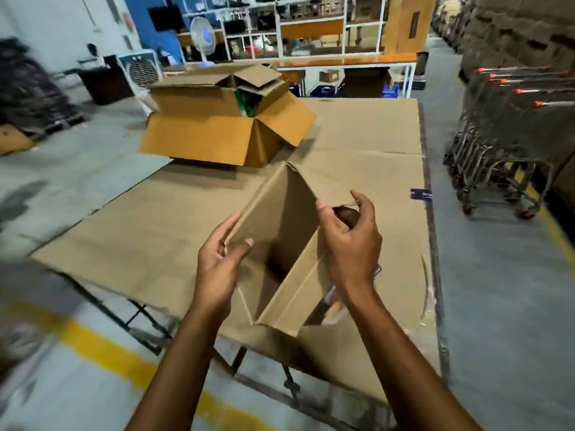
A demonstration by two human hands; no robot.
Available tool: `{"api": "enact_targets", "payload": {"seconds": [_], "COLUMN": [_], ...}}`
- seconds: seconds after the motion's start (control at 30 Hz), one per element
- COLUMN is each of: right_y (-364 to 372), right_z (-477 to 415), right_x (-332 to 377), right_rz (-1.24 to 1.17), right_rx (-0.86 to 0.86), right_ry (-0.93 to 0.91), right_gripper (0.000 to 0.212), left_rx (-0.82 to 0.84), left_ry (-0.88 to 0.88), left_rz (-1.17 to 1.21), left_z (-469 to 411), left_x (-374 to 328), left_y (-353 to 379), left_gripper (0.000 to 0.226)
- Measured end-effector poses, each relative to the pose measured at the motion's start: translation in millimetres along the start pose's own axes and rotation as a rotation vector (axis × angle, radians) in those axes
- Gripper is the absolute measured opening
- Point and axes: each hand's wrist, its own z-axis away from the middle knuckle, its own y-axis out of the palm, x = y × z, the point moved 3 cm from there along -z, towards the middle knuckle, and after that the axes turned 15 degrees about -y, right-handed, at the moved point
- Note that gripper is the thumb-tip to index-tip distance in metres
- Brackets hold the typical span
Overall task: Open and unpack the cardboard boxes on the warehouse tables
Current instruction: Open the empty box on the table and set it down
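A small open cardboard box (281, 244) is held above the near end of the table, its opening turned toward me and its inside looking empty. My left hand (217, 269) grips its left wall, thumb inside. My right hand (348, 241) pinches the upper right flap. A larger cardboard box (211, 132) stands at the far left of the table with its flaps open and something green showing inside.
The table (367, 157) is covered with flat cardboard sheets. Nested shopping trolleys (510, 135) stand to the right across a grey aisle. A fan (203, 35), a cooler (141, 70) and shelving lie behind. A yellow floor line (102, 346) runs at lower left.
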Motion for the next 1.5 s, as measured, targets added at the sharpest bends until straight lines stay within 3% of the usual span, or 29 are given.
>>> {"api": "enact_targets", "payload": {"seconds": [0.13,0.33,0.43,0.53,0.67,0.8,0.9,1.0,1.07,1.13,1.23,1.3,1.4,1.5], "right_y": [89,262,351,426,502,566,621,674,705,738,788,824,877,927], "right_z": [21,90,145,205,283,333,345,346,344,337,334,339,354,372], "right_x": [41,83,91,84,72,52,40,41,46,55,59,55,46,43], "right_rz": [-0.173,-0.32,-0.269,-0.163,-0.011,0.124,0.196,0.18,0.102,0.016,-0.048,-0.029,-0.011,0.042], "right_rx": [0.118,0.412,0.567,0.671,0.898,1.119,1.299,1.505,1.616,1.702,1.759,1.735,1.724,1.756], "right_ry": [-0.001,0.02,0.025,0.064,0.054,0.025,-0.011,0.193,0.323,0.365,0.387,0.294,0.203,0.085], "right_gripper": [0.041,0.046,0.067,0.074,0.099,0.075,0.074,0.093,0.094,0.076,0.029,0.004,0.016,0.022], "left_rx": [-0.158,-0.537,-0.737,-0.961,-1.203,-1.338,-1.4,-1.423,-1.438,-1.442,-1.453,-1.45,-1.374,-1.359], "left_ry": [0.127,0.191,0.2,0.2,0.149,0.073,0.044,-0.022,-0.056,-0.072,-0.134,-0.215,-0.386,-0.724], "left_rz": [0.01,0.215,0.345,0.425,0.427,0.437,0.571,0.661,0.68,0.737,0.773,0.713,0.616,0.139], "left_z": [3,14,23,27,17,-7,-34,-66,-84,-100,-122,-134,-152,-173], "left_x": [-26,-15,17,48,83,110,128,142,139,132,124,124,134,150], "left_y": [-112,-294,-368,-439,-519,-571,-608,-642,-657,-675,-711,-739,-790,-850], "left_gripper": [0.045,0.032,0.03,0.025,0.024,0.025,0.025,0.024,0.023,0.027,0.029,0.028,0.022,0.029]}}
